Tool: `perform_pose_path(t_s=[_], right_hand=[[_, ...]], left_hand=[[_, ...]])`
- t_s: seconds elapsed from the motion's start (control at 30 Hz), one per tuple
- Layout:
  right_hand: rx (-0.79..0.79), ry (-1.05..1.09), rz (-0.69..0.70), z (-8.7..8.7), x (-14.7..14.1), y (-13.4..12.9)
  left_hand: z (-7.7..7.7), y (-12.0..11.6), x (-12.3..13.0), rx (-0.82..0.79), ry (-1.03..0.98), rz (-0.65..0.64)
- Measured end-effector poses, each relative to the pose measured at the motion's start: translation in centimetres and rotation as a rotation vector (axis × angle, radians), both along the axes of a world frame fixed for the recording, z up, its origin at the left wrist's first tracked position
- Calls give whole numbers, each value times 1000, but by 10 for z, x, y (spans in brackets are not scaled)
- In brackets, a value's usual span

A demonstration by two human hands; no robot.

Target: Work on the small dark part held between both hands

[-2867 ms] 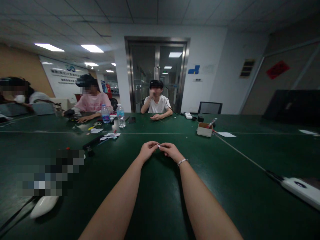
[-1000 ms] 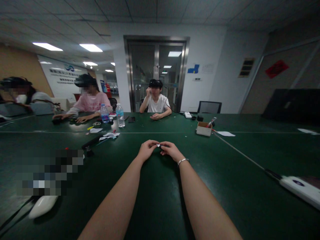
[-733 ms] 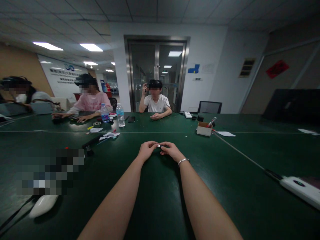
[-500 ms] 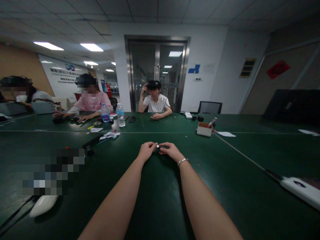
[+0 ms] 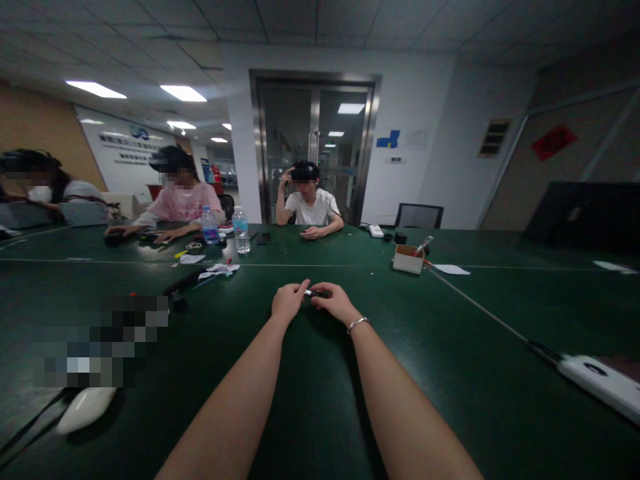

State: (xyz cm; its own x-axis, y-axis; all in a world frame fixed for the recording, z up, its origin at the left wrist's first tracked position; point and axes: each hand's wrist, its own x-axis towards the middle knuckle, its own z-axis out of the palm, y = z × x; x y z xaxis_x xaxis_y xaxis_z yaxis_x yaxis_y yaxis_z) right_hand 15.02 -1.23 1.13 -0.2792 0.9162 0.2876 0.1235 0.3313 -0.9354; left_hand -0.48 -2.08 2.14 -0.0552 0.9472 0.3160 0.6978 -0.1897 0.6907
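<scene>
Both my arms stretch forward over a dark green table point(image 5: 450, 347). My left hand point(image 5: 289, 300) and my right hand point(image 5: 334, 302) meet at the fingertips and pinch a small dark object with a shiny end point(image 5: 313, 293) between them, just above the tabletop. What the object is stays too small to tell. A thin bracelet point(image 5: 358, 323) circles my right wrist.
A cardboard box with pens point(image 5: 409, 259) stands beyond my right hand. Two water bottles point(image 5: 242, 231), paper scraps point(image 5: 218, 270) and a black tool point(image 5: 183, 285) lie far left. A white device point(image 5: 603, 385) sits at the right, a white object point(image 5: 85, 409) near left. Three people sit across the table.
My hands have shifted slightly left and closer together around the small object; it has turned from showing a white end to showing mostly dark. The person opposite raised a hand to the head.
</scene>
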Motion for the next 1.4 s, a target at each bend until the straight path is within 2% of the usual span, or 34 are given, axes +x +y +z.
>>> perform_pose_path(t_s=[0.17,0.3,0.37,0.43,0.63,0.8,0.97,1.1,1.3,1.4], right_hand=[[-17,16,-40,-3,1,1],[-95,120,-84,-4,6,2],[-121,163,-73,-3,9,3],[-128,176,-58,-3,10,2],[-21,82,-73,-5,10,4],[129,-76,-140,-11,10,9],[102,-103,-119,-15,5,12],[114,-170,-115,-15,4,13],[164,-310,-313,-14,6,11],[107,-343,-321,-13,7,10]], left_hand=[[-8,6,-1,-32,-52,-63],[-14,13,2,128,-281,-269],[-16,15,5,201,-338,-386],[-17,17,7,218,-347,-433],[-13,13,4,133,-317,-377],[-12,9,2,50,-170,-289],[-12,9,2,2,-7,-217],[-12,10,4,-14,15,-208],[-13,12,3,-14,-38,-146],[-16,16,1,-16,-93,-123]])
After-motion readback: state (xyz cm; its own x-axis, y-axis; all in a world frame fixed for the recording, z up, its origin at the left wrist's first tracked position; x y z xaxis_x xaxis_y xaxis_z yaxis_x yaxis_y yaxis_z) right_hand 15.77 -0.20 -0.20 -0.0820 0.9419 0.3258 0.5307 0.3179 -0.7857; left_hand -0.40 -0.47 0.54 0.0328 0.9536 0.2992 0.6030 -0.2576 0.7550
